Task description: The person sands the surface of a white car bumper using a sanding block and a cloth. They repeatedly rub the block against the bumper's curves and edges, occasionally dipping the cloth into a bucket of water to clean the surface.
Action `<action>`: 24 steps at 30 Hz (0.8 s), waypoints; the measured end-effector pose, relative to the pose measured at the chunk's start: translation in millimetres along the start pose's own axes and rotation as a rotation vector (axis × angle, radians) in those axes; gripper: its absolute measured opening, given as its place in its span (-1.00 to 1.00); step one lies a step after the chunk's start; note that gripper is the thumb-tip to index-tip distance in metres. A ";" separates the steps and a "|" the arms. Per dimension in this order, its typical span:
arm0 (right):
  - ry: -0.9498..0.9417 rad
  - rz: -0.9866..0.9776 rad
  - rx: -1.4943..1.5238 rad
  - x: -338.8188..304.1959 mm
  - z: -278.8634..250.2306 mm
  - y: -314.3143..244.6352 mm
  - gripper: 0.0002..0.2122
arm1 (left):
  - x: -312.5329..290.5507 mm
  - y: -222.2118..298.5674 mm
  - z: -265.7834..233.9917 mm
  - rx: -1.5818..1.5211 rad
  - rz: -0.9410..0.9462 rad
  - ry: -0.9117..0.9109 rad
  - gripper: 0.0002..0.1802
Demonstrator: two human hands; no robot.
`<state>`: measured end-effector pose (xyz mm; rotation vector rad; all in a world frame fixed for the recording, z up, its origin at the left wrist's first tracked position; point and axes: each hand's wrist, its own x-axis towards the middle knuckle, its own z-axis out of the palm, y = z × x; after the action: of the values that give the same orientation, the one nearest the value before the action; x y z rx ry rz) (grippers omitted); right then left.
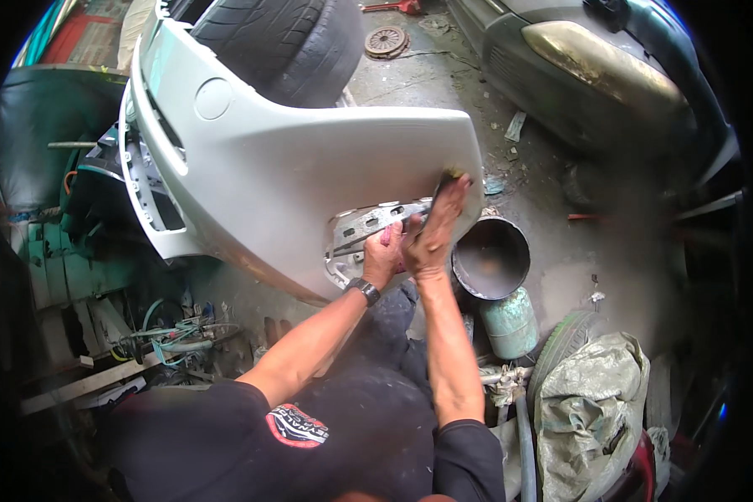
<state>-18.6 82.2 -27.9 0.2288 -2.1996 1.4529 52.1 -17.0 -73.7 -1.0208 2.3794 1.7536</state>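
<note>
A pale grey-white car bumper cover (351, 151) stands in front of me, its rounded corner toward the right. My right hand (433, 230) lies along a dark flat pad (437, 194), pressing it to the bumper near its right end, fingers stretched out. Beside it, my left hand (381, 259), with a dark watch (364, 290) on the wrist, is closed at the edge of the bumper's cut-out opening (364, 224). Something pink shows between its fingers; what it is I cannot make out.
Tyres (268, 42) stand behind the bumper. Just right of my hands are a round black container (491, 258) and a greenish metal cylinder (510, 325). A crumpled sack (590, 402) leans by another tyre at lower right. A car (560, 75) stands at far right; clutter fills the left.
</note>
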 end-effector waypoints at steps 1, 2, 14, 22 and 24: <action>-0.002 0.038 0.010 -25.4 7.6 -0.5 -0.37 | 0.4 -1.7 -0.9 -0.072 0.042 -0.029 -0.46; -0.004 0.077 0.026 -39.3 14.1 -4.3 -0.35 | 2.2 -6.6 -3.4 -0.141 0.084 -0.053 -0.47; -0.148 -0.130 -0.041 -28.5 32.5 -8.3 -0.19 | 9.5 -23.9 -3.5 0.136 0.288 -0.093 -0.57; -0.205 -0.239 -0.180 -9.6 30.8 -38.1 -0.11 | 14.1 -36.9 -3.9 0.075 0.351 -0.068 -0.54; -0.234 -0.206 -0.195 -28.3 26.3 -40.4 -0.11 | 9.7 -35.3 -6.6 0.067 0.306 -0.080 -0.53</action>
<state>13.9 38.1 -16.9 0.5651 -2.4012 1.1411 64.7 -32.9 -104.9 -0.5910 2.6363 1.7450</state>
